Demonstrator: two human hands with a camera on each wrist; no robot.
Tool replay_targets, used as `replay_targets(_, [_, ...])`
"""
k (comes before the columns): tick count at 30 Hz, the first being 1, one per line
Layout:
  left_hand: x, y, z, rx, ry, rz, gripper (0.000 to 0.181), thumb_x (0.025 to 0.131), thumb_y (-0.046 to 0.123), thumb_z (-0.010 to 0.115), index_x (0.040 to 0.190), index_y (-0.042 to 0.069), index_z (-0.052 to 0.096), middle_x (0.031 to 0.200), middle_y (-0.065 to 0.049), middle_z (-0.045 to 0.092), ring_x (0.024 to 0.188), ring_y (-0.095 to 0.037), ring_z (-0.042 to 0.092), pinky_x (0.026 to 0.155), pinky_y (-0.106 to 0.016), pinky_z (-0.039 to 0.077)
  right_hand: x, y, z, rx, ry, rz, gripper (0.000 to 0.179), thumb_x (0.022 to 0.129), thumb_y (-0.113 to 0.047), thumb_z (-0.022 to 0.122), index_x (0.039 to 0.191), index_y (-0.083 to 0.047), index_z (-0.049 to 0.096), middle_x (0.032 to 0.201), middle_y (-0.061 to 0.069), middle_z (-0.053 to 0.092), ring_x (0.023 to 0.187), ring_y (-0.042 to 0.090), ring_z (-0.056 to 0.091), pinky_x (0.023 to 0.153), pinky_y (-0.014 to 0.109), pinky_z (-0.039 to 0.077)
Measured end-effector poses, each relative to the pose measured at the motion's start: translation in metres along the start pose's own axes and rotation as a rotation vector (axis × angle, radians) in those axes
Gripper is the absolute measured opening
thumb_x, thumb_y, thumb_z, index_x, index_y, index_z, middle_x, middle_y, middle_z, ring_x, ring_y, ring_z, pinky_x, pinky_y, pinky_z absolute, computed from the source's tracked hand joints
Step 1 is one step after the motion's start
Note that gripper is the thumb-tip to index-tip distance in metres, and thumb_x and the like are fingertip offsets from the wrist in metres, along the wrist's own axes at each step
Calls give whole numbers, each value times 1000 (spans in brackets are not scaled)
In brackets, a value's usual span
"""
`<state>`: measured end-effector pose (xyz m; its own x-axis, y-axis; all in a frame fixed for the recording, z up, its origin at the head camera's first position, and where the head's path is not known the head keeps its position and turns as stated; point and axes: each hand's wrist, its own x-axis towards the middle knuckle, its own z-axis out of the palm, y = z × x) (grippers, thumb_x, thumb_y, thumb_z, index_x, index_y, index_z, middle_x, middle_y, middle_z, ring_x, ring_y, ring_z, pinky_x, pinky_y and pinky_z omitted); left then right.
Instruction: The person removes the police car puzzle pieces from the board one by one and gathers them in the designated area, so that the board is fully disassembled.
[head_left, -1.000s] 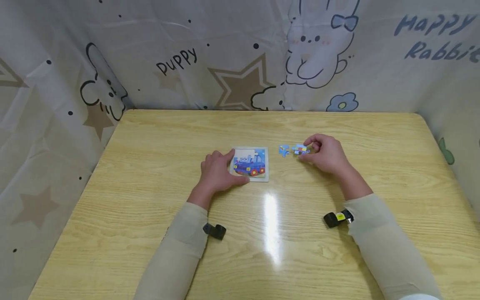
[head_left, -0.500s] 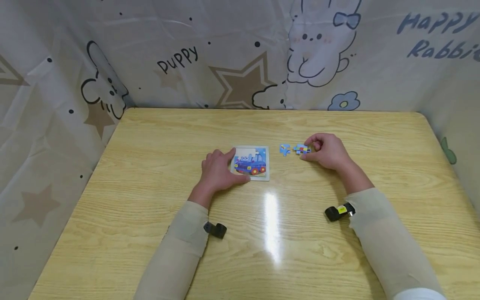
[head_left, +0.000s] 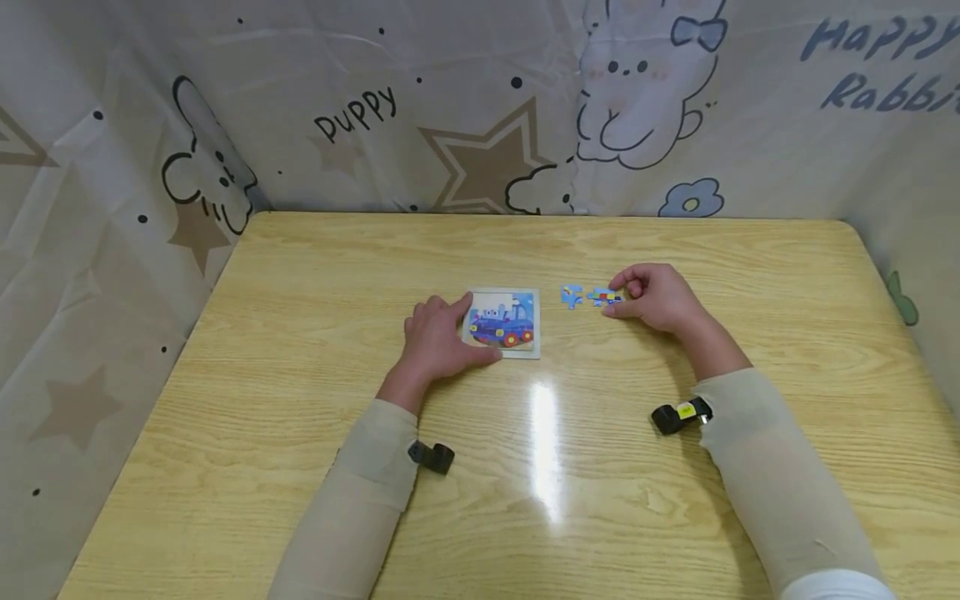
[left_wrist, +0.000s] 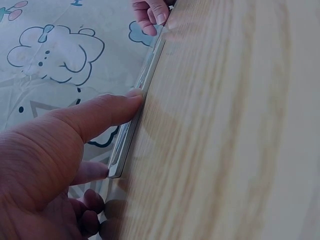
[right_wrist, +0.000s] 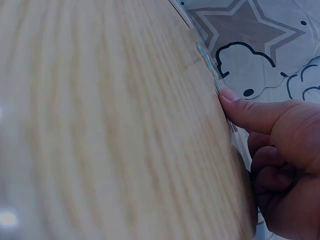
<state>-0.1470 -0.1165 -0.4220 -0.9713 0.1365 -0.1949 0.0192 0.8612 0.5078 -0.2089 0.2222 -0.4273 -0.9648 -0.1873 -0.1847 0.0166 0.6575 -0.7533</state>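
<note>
Left hand (head_left: 433,340) on the car puzzle (head_left: 504,327), right hand (head_left: 658,298) on a piece (head_left: 604,296)

Going left to right: the left hand has its thumb and index finger spread wide round the left side of the puzzle. Thumb's on the near edge, index is up by the far left corner, so yeah, it's gripping the board. The left wrist view shows the other fingers curled in, just beside the corner.

The puzzle itself lies flat around the middle of the wooden table (head_left: 480,458): blue car, red wheels, pale patch at the picture's upper left.

Just right of that there's a blue bit (head_left: 572,296) lying on its own, with neither hand touching it.

Next along is the piece with red and yellow on it. The right hand pinches its right end, thumb on the near side, index on the far side, only a small gap between the tips. Remaining fingers are tucked in. Can't tell if that's one piece or two joined.
</note>
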Motion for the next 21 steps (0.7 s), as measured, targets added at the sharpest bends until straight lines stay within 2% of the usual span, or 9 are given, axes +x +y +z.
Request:
replay_targets(13, [2,-1,1,7,6,8,108,69,62,84,155,16,38,108,-7,44,98,-27,36,86,-42,28,2,1,-1,16,-1,7,37,81,-22,86,106,0,69,81,7,45,80,25,41,76,39,32])
replay_targets(21, [2,-2,3,2,12,11,108,68,61,84,155,16,39,107,-7,43,97,-27,35,86,-43,27,-6,-4,8,66,71,-17,45,79,-28,88,112,-3,70,78,8,43,74,24,40,71,36,33])
